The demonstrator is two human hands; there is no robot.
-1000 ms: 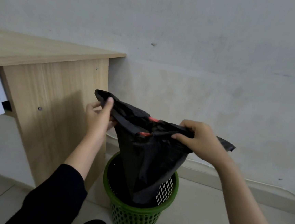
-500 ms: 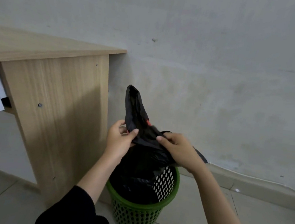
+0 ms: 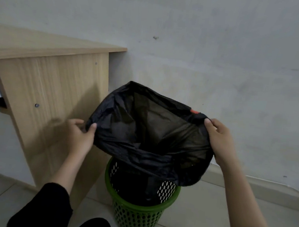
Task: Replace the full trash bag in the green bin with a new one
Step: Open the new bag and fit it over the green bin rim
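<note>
A black trash bag (image 3: pixel 149 129) with a red drawstring tab hangs spread open above the green perforated bin (image 3: pixel 136 219). Its lower end reaches down inside the bin. My left hand (image 3: pixel 79 136) pinches the bag's left rim between thumb and fingers. My right hand (image 3: pixel 219 137) grips the right rim near the red tab. The mouth of the bag faces me and looks empty inside. The bin stands on the tiled floor, close to the wall.
A light wooden desk (image 3: pixel 53 90) stands directly left of the bin, its side panel close to my left hand. A pale wall (image 3: pixel 221 65) runs behind, with a skirting board at the floor. Tiled floor (image 3: pixel 199 217) lies to the right of the bin.
My hands have moved apart and pulled the bunched bag mouth wide open. A second ago the bag was held closed and stretched; half a second ago both hands met at its top.
</note>
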